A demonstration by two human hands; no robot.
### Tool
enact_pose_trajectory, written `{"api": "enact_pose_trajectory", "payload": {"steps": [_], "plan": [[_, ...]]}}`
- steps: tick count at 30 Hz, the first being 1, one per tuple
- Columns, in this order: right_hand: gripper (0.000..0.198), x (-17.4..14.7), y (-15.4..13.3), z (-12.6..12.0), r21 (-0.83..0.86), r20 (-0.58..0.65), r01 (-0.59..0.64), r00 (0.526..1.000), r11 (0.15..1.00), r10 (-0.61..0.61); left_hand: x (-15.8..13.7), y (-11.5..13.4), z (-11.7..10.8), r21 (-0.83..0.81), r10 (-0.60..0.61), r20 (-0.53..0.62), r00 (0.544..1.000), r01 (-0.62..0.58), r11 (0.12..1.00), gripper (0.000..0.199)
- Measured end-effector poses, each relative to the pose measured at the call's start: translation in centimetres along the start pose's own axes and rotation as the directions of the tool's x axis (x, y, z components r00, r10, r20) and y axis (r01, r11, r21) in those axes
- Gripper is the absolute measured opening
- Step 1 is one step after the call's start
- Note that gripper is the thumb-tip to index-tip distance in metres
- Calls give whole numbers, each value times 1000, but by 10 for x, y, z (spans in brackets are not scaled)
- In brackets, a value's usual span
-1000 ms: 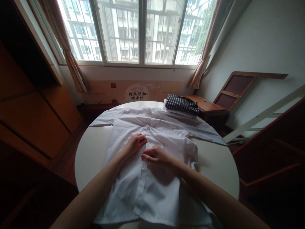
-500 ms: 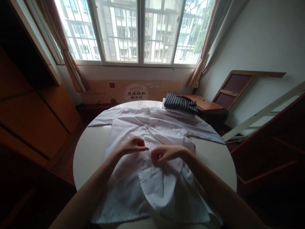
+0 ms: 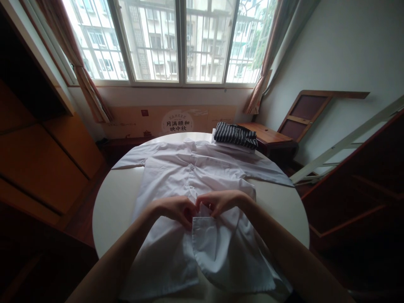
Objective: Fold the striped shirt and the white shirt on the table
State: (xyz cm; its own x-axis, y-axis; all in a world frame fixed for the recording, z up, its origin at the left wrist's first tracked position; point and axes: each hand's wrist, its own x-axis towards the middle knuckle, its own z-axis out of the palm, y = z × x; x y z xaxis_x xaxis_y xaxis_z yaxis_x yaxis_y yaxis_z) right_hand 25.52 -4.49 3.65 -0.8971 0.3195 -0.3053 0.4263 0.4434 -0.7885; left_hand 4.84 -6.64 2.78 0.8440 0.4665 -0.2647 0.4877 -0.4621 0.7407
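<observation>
A white long-sleeved shirt [image 3: 167, 172] lies front up, collar at the far side and sleeves spread out to both sides. Over its front opening, my left hand [image 3: 179, 210] is closed on the placket. Right beside it my right hand [image 3: 221, 201] pinches the other front edge, its fingertips almost touching those of the left. Below the hands a front flap [image 3: 210, 240] of the shirt is lifted and folded over. Any button between the fingers is hidden.
The shirt covers much of a round white table [image 3: 110, 210]. At its far right edge sits a folded black-and-white striped garment [image 3: 235, 135] on white cloth. Behind stand a wooden desk [image 3: 268, 134] and a window; a white ladder-like frame [image 3: 334, 151] leans at the right.
My left hand has come down and right to meet the right hand at the placket, and its fingers have closed on the cloth. The front flap is raised more. The view has shifted slightly.
</observation>
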Motion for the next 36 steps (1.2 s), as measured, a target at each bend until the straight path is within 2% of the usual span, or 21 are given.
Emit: {"api": "enact_pose_trajectory", "payload": {"steps": [4, 8, 11, 14, 16, 18, 21, 24, 27, 30, 36], "plan": [[62, -5, -3, -4, 11, 20, -16, 1000, 1000, 16, 0, -4, 0, -67, -5, 3, 1000, 5, 998, 21], [81, -8, -6, -6, 114, 32, -78, 997, 990, 75, -4, -5, -7, -123, 21, -61, 998, -29, 992, 25], [77, -8, -4, -6, 237, -9, -42, 999, 971, 46, -7, -7, -12, -175, 2, -175, 985, -33, 984, 27], [69, -7, 1, -7, 286, -154, 71, 988, 956, -27, -6, -11, -15, -257, -43, -326, 944, -45, 965, 30], [66, -6, 4, -8, 277, -255, 96, 967, 956, -24, -4, -14, -16, -297, -71, -412, 908, -60, 953, 32], [64, -7, 3, -9, 270, -300, 45, 953, 962, 40, -2, -15, -16, -309, -87, -479, 874, -75, 948, 32], [50, -9, -2, -9, 247, -216, -106, 963, 963, 161, 1, -16, -16, -307, -103, -544, 833, -83, 948, 32], [35, -11, -7, -10, 145, -67, -211, 973, 967, 222, 0, -16, -16, -309, -112, -537, 836, -72, 948, 34], [37, -11, -9, -10, 55, -19, -190, 981, 980, 192, -2, -15, -17, -305, -100, -493, 864, -64, 950, 33], [37, -12, -9, -11, 71, -46, -130, 990, 989, 133, -3, -13, -17, -341, -79, -460, 884, -94, 935, 32], [37, -11, -16, -9, 217, -199, -61, 974, 974, 105, -6, -4, -16, -382, -59, -398, 916, -106, 918, 29]]}}
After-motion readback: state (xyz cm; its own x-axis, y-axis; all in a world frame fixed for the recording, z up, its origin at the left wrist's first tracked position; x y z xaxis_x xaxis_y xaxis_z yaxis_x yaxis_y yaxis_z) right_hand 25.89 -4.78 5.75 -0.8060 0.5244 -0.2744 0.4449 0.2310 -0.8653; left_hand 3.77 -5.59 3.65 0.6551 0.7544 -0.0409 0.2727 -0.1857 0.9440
